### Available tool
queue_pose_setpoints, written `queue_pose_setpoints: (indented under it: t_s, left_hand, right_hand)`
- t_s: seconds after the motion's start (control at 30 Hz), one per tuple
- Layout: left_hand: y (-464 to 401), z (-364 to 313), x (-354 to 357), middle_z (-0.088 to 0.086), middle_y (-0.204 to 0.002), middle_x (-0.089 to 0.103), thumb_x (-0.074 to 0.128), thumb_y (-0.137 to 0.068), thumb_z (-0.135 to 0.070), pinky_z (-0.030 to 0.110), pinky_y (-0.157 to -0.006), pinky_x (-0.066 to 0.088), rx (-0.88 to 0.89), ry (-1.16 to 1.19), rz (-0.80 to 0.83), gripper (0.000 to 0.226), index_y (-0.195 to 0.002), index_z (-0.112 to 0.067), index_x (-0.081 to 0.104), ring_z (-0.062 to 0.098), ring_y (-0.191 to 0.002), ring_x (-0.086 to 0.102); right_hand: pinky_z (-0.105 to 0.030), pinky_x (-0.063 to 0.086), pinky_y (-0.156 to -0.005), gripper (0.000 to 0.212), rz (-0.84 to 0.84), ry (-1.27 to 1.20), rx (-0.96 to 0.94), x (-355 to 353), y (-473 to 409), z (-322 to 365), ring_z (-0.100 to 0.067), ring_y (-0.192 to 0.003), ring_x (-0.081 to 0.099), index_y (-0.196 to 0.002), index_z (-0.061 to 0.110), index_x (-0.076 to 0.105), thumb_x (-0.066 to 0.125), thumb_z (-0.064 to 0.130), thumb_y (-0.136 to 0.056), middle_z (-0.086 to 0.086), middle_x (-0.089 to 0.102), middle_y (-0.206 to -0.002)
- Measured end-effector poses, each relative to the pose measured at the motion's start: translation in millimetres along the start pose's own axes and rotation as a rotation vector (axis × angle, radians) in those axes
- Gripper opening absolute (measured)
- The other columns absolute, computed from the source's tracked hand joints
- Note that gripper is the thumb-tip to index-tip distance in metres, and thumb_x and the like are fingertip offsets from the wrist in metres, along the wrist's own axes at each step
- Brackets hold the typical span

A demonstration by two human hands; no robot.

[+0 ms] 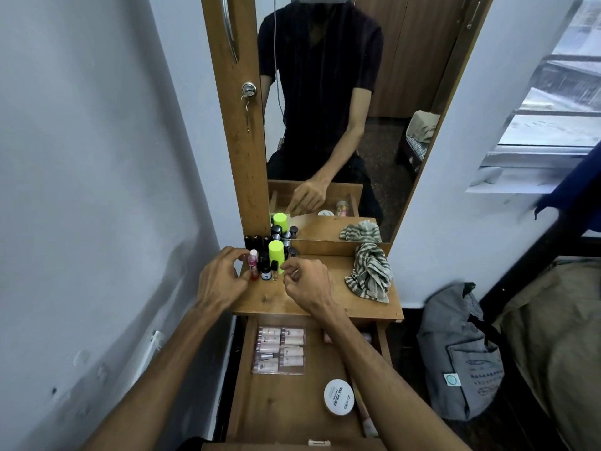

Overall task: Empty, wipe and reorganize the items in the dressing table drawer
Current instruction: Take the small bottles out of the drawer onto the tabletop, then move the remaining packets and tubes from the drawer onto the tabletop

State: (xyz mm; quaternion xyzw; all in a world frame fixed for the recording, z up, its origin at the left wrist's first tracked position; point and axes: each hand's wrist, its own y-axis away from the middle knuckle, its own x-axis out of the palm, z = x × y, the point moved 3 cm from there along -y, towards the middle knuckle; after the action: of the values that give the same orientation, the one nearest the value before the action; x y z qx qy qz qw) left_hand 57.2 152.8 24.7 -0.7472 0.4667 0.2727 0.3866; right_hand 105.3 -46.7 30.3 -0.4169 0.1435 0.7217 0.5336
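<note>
1. Head view, dressing table top [312, 301]: wooden surface below a tall mirror [341, 109], set against a pale wall.
2. Drawer [286, 405]: pulled open beneath the top, toward the viewer, wooden floor largely bare.
3. Clear packet of small pink-and-white tubes [280, 350]: lying flat in the drawer's far-left part.
4. Round white tub [339, 398], lid printed "NAIL POLISH": lying in the drawer's right part, nearer the viewer than the packet.
5. Cluster of small bottles [270, 255]: standing upright at the back-left corner of the top, mostly dark-capped; exact count cannot be told.
6. Lime-green bottle [276, 253]: upright, tallest of the cluster, near its middle.
7. Pink bottle [252, 265]: upright at the cluster's front-left edge, white cap.
8. Left hand [221, 281]: fingers curled, thumb and fingertips closed around the pink bottle's sides.
9. Right hand [307, 283]: hovering just right of the cluster, fingers curled with thumb and forefinger pinched; whether anything is held between them cannot be told.
10. Striped grey-and-white cloth [369, 275]: crumpled on the right side of the top, against the mirror base, well apart from both hands.
11. Grey bag [461, 353]: on the floor to the right of the table.
</note>
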Motion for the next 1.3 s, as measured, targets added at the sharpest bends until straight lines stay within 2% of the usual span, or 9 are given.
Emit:
queue_pose_setpoints:
  t_s: [0.23,0.47,0.63,0.7,0.83,0.93,1.1,1.23,1.3]
  left_hand:
    - [36.1,-6.9,-1.4,-0.012,-0.096,0.060,0.072,-0.082,-0.012,0.037,-0.066,0.058,-0.017,0.099,-0.077,0.019,-0.096,-0.025,0.067,0.011,-0.071,0.061]
    - [97.1,-21.2,21.3,-0.015,-0.084,0.064,0.073,-0.078,-0.010,0.032,-0.066,0.057,-0.073,0.084,-0.012,0.016,-0.082,-0.025,0.068,0.004,-0.071,0.058]
    - [139.1,-20.5,50.1,-0.015,-0.088,0.064,0.073,-0.078,-0.016,0.031,-0.070,0.057,-0.083,0.049,0.144,0.016,-0.082,-0.028,0.065,0.005,-0.076,0.061]
    - [149.6,-20.6,56.1,-0.014,-0.093,0.065,0.072,-0.078,-0.017,0.022,-0.071,0.051,-0.082,0.021,0.192,0.015,-0.083,-0.029,0.064,0.007,-0.081,0.063]
    - [164.4,-14.6,63.9,-0.012,-0.106,0.067,0.068,-0.077,-0.016,0.023,-0.079,0.051,-0.106,-0.040,0.270,0.019,-0.092,-0.026,0.070,0.009,-0.091,0.064]
    - [166.3,-9.5,65.1,-0.011,-0.105,0.068,0.068,-0.075,-0.015,0.026,-0.079,0.053,-0.127,-0.050,0.275,0.021,-0.094,-0.024,0.071,0.011,-0.090,0.065]
    - [171.2,-5.6,65.6,-0.014,-0.093,0.067,0.074,-0.071,-0.008,0.007,-0.064,0.039,-0.179,0.011,0.226,0.022,-0.085,-0.025,0.071,0.002,-0.075,0.060]
    - [173.6,-3.7,65.3,-0.019,-0.086,0.064,0.076,-0.069,-0.005,0.012,-0.063,0.048,-0.206,0.091,0.188,0.024,-0.078,-0.026,0.070,-0.001,-0.072,0.061]
    - [174.8,-3.8,65.1,-0.018,-0.086,0.064,0.076,-0.068,-0.003,0.012,-0.064,0.048,-0.214,0.117,0.172,0.024,-0.077,-0.024,0.070,0.000,-0.072,0.061]
  right_hand:
    - [-0.028,0.059,-0.068,0.019,-0.007,-0.013,0.039,-3.0,28.8,-12.2,-0.007,-0.072,0.070,-0.093,0.022,0.080,0.067,0.018,-0.080,0.007,0.078,-0.082]
    - [-0.023,0.054,-0.067,0.014,0.064,-0.079,0.271,10.2,80.2,-29.3,-0.005,-0.068,0.068,-0.084,0.024,0.078,0.066,0.020,-0.078,0.009,0.075,-0.074]
    - [-0.033,0.056,-0.084,0.027,0.107,-0.076,0.525,31.9,122.5,-39.8,-0.024,-0.099,0.070,-0.096,0.026,0.076,0.060,0.036,-0.077,0.002,0.076,-0.096]
    - [-0.034,0.053,-0.086,0.033,0.142,-0.071,0.596,37.1,133.0,-38.4,-0.030,-0.108,0.067,-0.103,0.022,0.074,0.060,0.038,-0.077,-0.004,0.075,-0.107]
    - [-0.035,0.050,-0.092,0.042,0.301,-0.030,0.694,52.0,149.2,-37.6,-0.037,-0.120,0.061,-0.114,0.010,0.065,0.062,0.040,-0.085,-0.015,0.067,-0.124]
    - [-0.035,0.049,-0.094,0.044,0.299,-0.059,0.736,60.4,154.1,-34.8,-0.037,-0.121,0.060,-0.116,0.008,0.065,0.063,0.040,-0.086,-0.015,0.066,-0.129]
    - [-0.031,0.048,-0.091,0.029,0.259,-0.175,0.828,64.4,150.2,-27.8,-0.036,-0.119,0.062,-0.104,0.014,0.066,0.067,0.035,-0.085,-0.014,0.068,-0.127]
    - [-0.031,0.051,-0.089,0.012,0.205,-0.301,0.912,65.8,149.9,-30.1,-0.033,-0.115,0.065,-0.077,0.018,0.059,0.067,0.026,-0.083,-0.013,0.073,-0.120]
    - [-0.032,0.052,-0.087,0.013,0.165,-0.347,0.942,65.6,150.7,-33.1,-0.033,-0.112,0.067,-0.080,0.017,0.059,0.068,0.026,-0.083,-0.013,0.073,-0.117]
